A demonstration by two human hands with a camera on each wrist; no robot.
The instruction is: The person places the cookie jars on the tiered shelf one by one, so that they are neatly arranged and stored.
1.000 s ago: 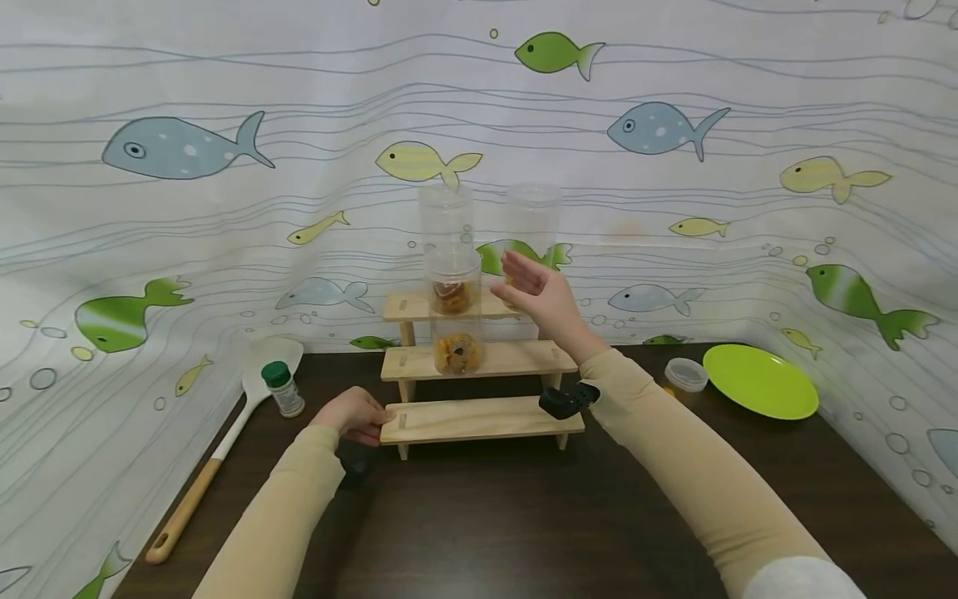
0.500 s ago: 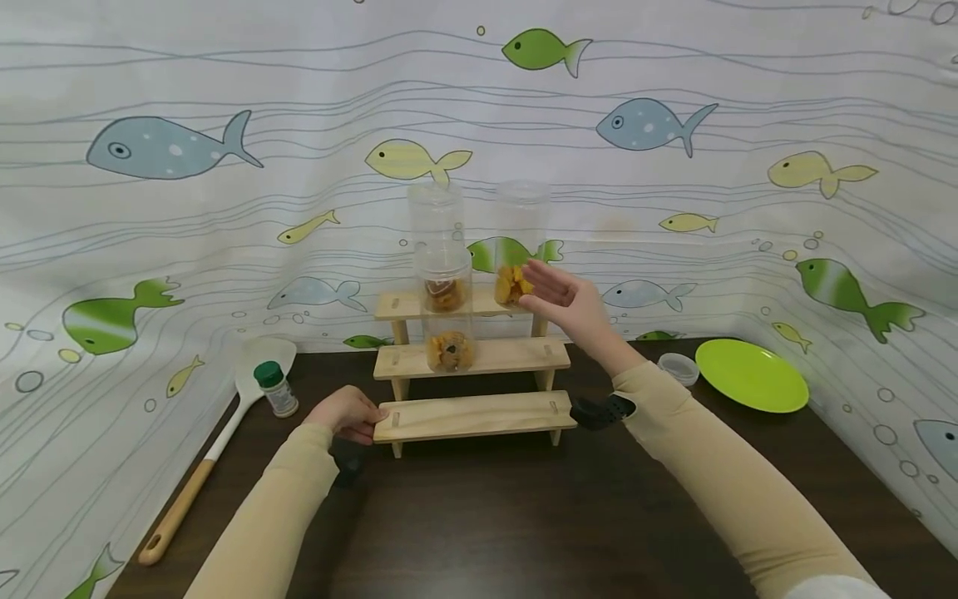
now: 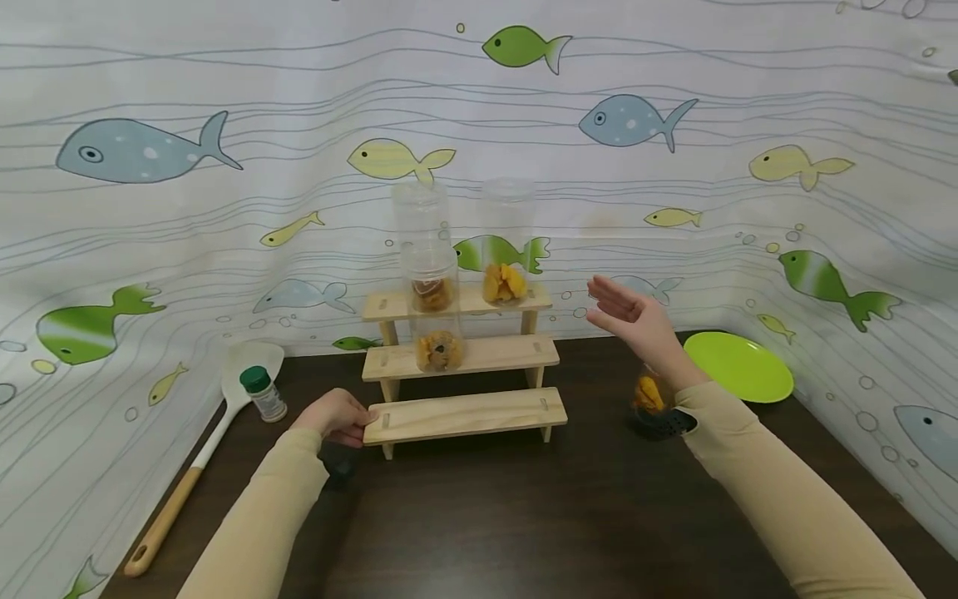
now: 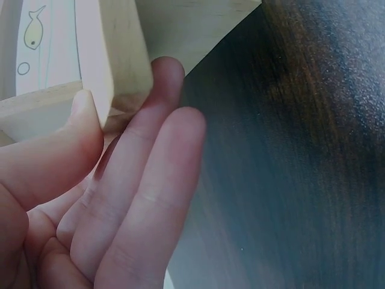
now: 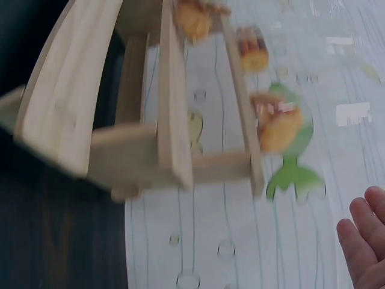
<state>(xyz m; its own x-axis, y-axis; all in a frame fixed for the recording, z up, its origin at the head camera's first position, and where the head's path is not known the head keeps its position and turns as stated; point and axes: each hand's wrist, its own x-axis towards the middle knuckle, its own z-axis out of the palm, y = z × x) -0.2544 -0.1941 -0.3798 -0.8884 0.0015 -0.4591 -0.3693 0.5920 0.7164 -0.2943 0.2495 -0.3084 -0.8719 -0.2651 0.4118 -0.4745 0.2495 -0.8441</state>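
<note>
A three-step wooden shelf [image 3: 464, 353] stands on the dark table. My left hand [image 3: 334, 416] grips the left end of its lowest step, thumb above and fingers beneath the board [image 4: 114, 54] in the left wrist view. On the top step are two clear jars: the left jar [image 3: 419, 208] and the right jar [image 3: 504, 283], which has yellow-orange pieces inside. A third clear jar [image 3: 439, 349] with brownish snack pieces sits on the middle step, partly in front of the left one. My right hand [image 3: 639, 324] is raised right of the shelf, fingers extended, holding nothing.
Behind my right wrist is a container with orange pieces [image 3: 649, 393], mostly hidden. A lime-green plate [image 3: 741, 366] lies at the back right. To the left are a green-capped shaker [image 3: 264, 393] and a long-handled spatula [image 3: 175, 507]. A fish-print sheet [image 3: 599, 200] surrounds the table.
My right hand has moved right, away from the right jar on the top step, leaving that jar in full view. My left hand keeps its grip on the lowest step.
</note>
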